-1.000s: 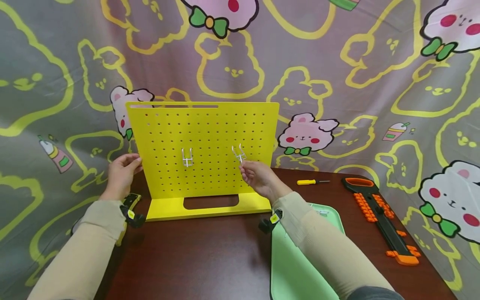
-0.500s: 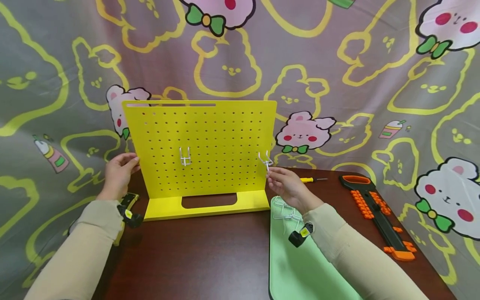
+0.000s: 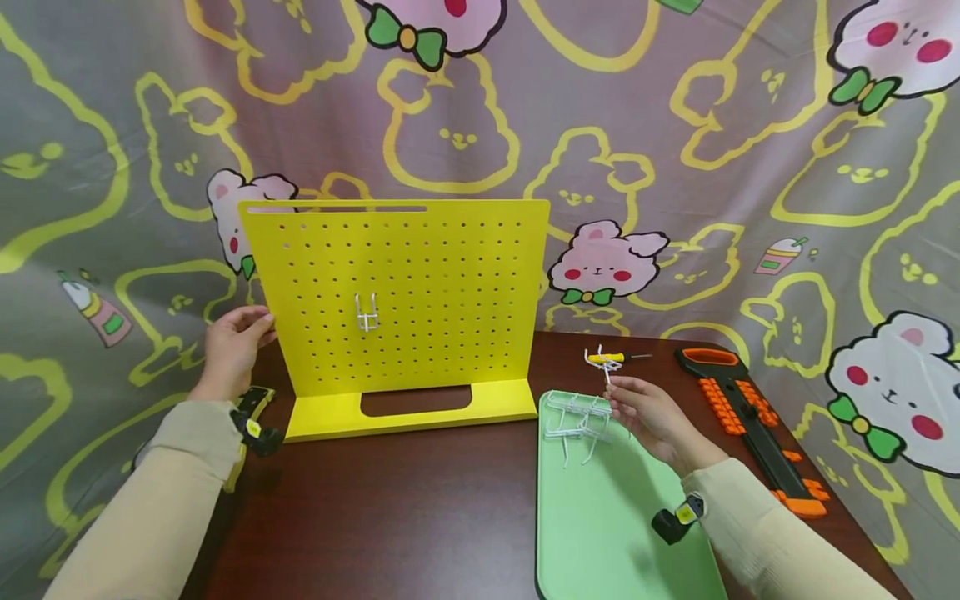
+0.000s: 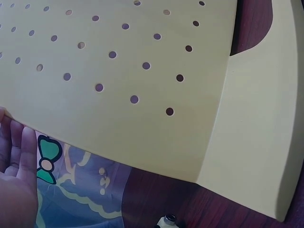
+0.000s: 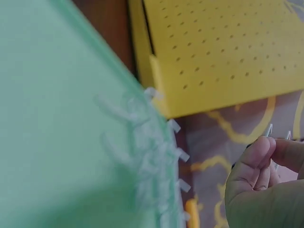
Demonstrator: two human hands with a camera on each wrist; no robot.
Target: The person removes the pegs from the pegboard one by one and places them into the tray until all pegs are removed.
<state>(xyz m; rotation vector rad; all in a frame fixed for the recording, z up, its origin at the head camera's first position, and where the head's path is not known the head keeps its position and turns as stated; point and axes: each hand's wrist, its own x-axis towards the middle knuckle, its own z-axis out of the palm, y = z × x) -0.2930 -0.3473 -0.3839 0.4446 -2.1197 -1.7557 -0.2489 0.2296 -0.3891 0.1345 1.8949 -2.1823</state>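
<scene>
A yellow pegboard point(image 3: 420, 267) stands upright on its base, with one white wire pegboard hook point(image 3: 367, 313) mounted left of its middle. My left hand point(image 3: 232, 354) pinches the board's left edge; in the left wrist view its fingers point(image 4: 29, 147) lie at that edge. Over the far end of the green tray point(image 3: 615, 533), my right hand point(image 3: 656, 421) pinches another white pegboard hook point(image 3: 608, 371) by its prong between thumb and fingertips. Several more white hooks point(image 3: 573, 425) lie bunched in the tray's far left corner, blurred in the right wrist view.
A yellow-handled screwdriver point(image 3: 637, 357) lies behind the held hook. To the right rests a black and orange tool holder point(image 3: 757, 433). A yellow and black tool point(image 3: 251, 408) sits partly hidden by the left forearm. A patterned curtain point(image 3: 450, 100) hangs behind the table.
My right hand has carried the hook from in front of the pegboard rightward, over the tray. The hooks in the tray have come into sight. My left hand keeps its place at the board's edge.
</scene>
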